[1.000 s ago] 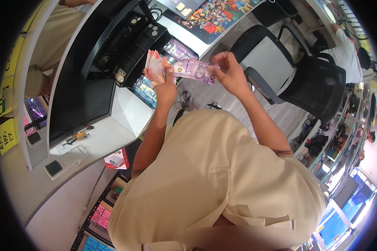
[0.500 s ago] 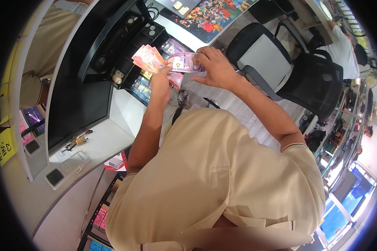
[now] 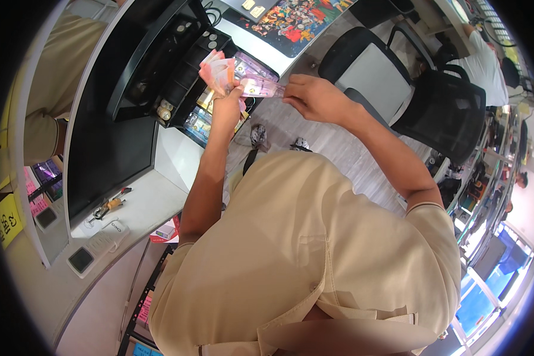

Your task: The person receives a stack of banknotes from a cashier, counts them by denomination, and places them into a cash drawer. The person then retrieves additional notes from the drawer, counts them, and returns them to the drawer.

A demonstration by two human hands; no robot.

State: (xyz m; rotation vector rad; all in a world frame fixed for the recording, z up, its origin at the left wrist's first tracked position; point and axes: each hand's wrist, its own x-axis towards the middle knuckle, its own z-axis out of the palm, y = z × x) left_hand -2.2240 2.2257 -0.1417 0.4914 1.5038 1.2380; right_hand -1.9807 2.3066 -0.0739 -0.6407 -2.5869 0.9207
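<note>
A fan of orange-red banknotes [image 3: 217, 72] stands up from my left hand [image 3: 226, 110], pinched between its thumb and fingers. Sideways from that same grip runs a purple banknote [image 3: 257, 87]. Its far end is between the thumb and fingertips of my right hand [image 3: 318, 99], which is closed on it. Beneath the notes lies an open black cash drawer [image 3: 191, 76], with coins in cups and stacks of purple, yellow and blue notes in slots. Part of the drawer is hidden by my left hand and the notes.
A black monitor [image 3: 115, 157] stands on the white counter [image 3: 154, 193] at left, near keys [image 3: 108, 206] and a white remote control [image 3: 95, 248]. Right of me is an office chair [image 3: 377, 80]. A person in a white shirt [image 3: 483, 74] is at far right.
My right hand's fingers have closed together on the purple note's end, and that hand has shifted slightly right. The orange-red fan has tipped more upright and moved a little right.
</note>
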